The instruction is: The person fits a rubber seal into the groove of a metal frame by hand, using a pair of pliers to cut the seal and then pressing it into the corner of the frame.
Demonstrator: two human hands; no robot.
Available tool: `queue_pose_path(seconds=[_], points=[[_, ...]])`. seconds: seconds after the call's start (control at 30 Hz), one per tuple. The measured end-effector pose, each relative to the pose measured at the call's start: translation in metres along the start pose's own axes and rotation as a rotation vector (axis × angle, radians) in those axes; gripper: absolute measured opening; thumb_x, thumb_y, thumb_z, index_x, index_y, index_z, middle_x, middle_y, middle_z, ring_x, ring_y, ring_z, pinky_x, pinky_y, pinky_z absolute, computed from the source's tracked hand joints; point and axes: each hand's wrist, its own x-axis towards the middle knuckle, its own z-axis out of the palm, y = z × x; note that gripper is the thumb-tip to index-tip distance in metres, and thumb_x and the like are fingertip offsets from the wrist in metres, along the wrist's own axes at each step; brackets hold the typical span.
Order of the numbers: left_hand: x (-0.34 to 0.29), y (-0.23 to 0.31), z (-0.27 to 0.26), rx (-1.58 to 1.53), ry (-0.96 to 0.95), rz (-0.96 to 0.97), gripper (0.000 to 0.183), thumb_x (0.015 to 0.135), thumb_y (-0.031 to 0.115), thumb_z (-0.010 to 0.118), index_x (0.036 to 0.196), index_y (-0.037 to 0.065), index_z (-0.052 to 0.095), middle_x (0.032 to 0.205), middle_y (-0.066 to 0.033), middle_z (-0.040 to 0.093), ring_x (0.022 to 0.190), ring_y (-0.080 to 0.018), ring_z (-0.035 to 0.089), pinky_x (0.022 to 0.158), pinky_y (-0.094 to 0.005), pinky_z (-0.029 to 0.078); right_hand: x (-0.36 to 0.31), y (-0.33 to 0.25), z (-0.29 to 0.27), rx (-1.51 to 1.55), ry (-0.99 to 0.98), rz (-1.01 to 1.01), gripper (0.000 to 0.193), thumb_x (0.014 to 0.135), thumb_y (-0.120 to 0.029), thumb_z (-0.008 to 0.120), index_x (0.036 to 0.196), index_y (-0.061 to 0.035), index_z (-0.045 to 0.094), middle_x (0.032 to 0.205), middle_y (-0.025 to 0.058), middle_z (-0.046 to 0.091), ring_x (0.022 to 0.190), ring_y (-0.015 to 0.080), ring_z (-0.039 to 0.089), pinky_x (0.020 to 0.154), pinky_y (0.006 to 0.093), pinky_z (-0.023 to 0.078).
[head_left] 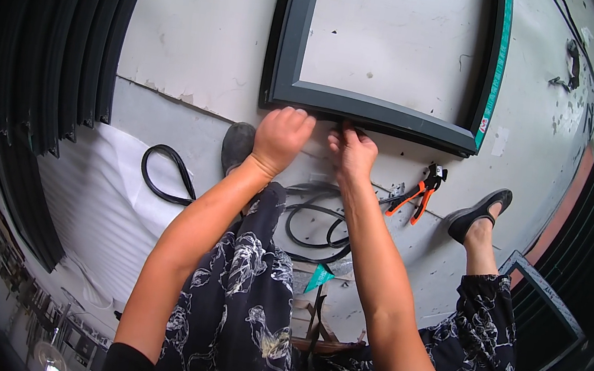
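A dark grey metal frame [374, 109] with mitred corners lies ahead of me, its near rail closest to my hands. My left hand [284, 137] is closed, knuckles up, against the outer edge of that rail near the left corner; what its fingers hold is hidden. A little to the right, my right hand [354, 152] pinches a dark strip at the same edge, its thumb and fingertips close together. Between my legs a long black rubber strip [312, 244] lies in loose coils, partly blurred. Another loop of black strip [146, 166] rests on white sheeting at the left.
Orange-handled cutters [418, 194] lie right of my right hand. Green tape [498, 69] runs along the frame's right side. Dark profiles [71, 21] are stacked at the left, more [576, 230] at the right. My shoes [479, 213] flank the work, and white foam sheeting [100, 197] covers the lower left.
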Motion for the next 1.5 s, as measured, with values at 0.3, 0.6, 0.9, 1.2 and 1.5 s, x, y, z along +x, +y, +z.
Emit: queue_pose_path(seconds=[0.3,0.6,0.9,1.2,1.5], points=[[0.0,0.0,0.003,0.009,0.037,0.004,0.018,0.067,0.012,0.055,0.084,0.006,0.058,0.079,-0.0038,0.052,0.071,-0.0192,0.052,0.059,-0.031,0.043,0.003,-0.001,0.003,-0.027,0.03,0.004,0.018,0.085,-0.014,0.059,0.084,0.0034,0.056,0.071,0.0115,0.062,0.051,0.013,0.058,0.043,0.0199,0.046],[-0.002,0.002,0.007,0.033,0.001,-0.039,0.009,0.067,0.012,0.053,0.076,0.01,0.054,0.074,-0.0032,0.048,0.07,-0.019,0.051,0.057,-0.0311,0.042,0.0,0.003,0.005,-0.035,0.055,-0.059,0.018,0.085,-0.013,0.059,0.09,0.0043,0.055,0.075,0.0104,0.061,0.055,0.0159,0.06,0.043,0.0216,0.048],[-0.003,0.005,0.006,0.071,-0.026,-0.063,0.008,0.067,0.013,0.052,0.074,0.011,0.053,0.074,-0.003,0.047,0.07,-0.0189,0.05,0.058,-0.0316,0.041,0.001,0.006,0.008,0.018,0.087,-0.05,0.018,0.085,-0.01,0.057,0.095,0.0046,0.054,0.077,0.0105,0.06,0.053,0.0177,0.06,0.043,0.0231,0.048],[-0.002,0.005,0.009,0.096,-0.055,-0.058,0.009,0.068,0.014,0.053,0.076,0.012,0.054,0.075,-0.0021,0.048,0.07,-0.0186,0.051,0.058,-0.0316,0.041,0.005,-0.003,0.013,0.051,0.188,-0.031,0.015,0.082,0.001,0.049,0.094,0.0071,0.055,0.078,0.0139,0.061,0.05,0.02,0.06,0.039,0.023,0.046],[-0.002,0.004,0.008,0.087,-0.053,0.006,0.01,0.068,0.016,0.053,0.077,0.015,0.054,0.074,-0.0001,0.046,0.066,-0.0163,0.05,0.053,-0.0299,0.038,-0.005,0.013,0.003,0.048,0.002,-0.105,0.017,0.087,-0.01,0.056,0.094,0.0057,0.053,0.079,0.012,0.061,0.059,0.0168,0.062,0.047,0.0222,0.05]])
